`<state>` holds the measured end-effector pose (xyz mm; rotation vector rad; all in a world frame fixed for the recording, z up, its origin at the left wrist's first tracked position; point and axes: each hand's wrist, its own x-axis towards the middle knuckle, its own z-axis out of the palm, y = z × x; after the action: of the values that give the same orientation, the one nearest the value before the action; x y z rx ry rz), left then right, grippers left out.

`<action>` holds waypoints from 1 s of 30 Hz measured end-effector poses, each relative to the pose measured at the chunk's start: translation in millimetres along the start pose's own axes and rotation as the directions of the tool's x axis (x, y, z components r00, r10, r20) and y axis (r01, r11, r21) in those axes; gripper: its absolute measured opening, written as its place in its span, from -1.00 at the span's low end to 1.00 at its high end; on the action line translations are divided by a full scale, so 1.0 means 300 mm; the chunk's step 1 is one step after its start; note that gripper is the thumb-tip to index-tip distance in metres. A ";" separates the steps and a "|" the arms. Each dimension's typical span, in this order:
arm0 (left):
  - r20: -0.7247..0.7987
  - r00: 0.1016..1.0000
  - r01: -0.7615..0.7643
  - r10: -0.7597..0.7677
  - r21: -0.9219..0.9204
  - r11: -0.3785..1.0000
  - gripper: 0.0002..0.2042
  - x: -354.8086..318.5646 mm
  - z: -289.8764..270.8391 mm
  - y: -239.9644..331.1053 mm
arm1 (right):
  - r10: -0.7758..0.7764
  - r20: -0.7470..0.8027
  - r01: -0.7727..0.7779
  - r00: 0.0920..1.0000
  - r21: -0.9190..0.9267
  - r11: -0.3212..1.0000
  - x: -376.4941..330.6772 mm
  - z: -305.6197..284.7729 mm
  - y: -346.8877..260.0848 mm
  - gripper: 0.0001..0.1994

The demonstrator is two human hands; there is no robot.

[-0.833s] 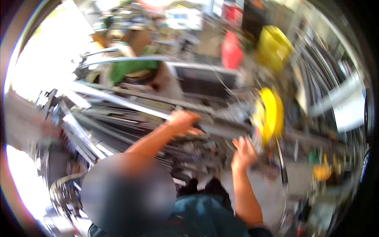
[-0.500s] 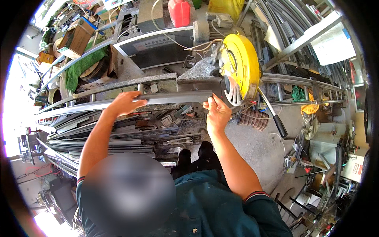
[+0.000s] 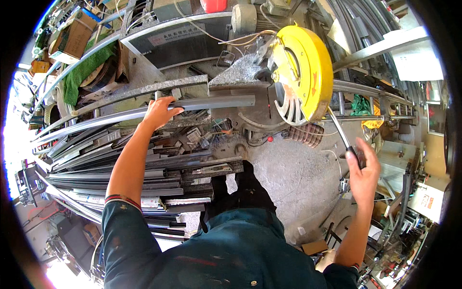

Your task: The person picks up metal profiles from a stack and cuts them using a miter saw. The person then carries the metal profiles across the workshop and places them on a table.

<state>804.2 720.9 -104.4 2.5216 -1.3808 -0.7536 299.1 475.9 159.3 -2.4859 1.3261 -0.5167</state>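
Note:
My left hand (image 3: 161,114) is closed over a long grey metal profile (image 3: 219,102), thumb pointing right along it. The profile runs far off to the left, and its right end lies by the saw's bed. Right of it stands a cut-off saw with a round yellow blade guard (image 3: 310,72), tilted up on its arm. From the guard a metal lever with a black grip (image 3: 353,156) slants down toward me. My right hand (image 3: 364,172) is at this grip, which lies between thumb and fingers; the fingers are stretched out, not wrapped round it.
Many dark metal profiles (image 3: 120,176) are stacked below the left arm. A grey motor (image 3: 244,19) and loose cables sit behind the saw. A rail frame (image 3: 373,91) continues to the right. Offcuts (image 3: 195,136) lie under the profile. A red checked cloth (image 3: 305,136) hangs near the saw.
My right hand has let go of the profile's right end and moved right to the saw's black grip. My left hand stays on the profile. The head view has shifted.

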 end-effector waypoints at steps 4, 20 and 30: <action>-0.004 1.000 -0.001 0.001 0.022 1.000 -0.39 0.133 0.140 -0.042 | 0.354 0.196 -0.394 0.914 0.233 0.889 0.002 0.076 0.028 -0.62; -0.238 0.963 -0.059 0.123 0.256 0.965 -0.55 0.389 0.447 0.033 | 0.403 0.145 -0.423 0.904 0.165 0.891 -0.009 0.097 0.040 -0.61; 0.093 0.995 -0.048 0.030 0.191 0.980 -0.55 0.343 0.416 0.073 | 0.412 0.137 -0.430 0.901 0.152 0.890 0.005 0.094 0.020 -0.63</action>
<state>770.5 634.9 -239.2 2.6248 -1.6013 -0.7687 307.7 473.6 131.9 -1.9691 1.6371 -0.3802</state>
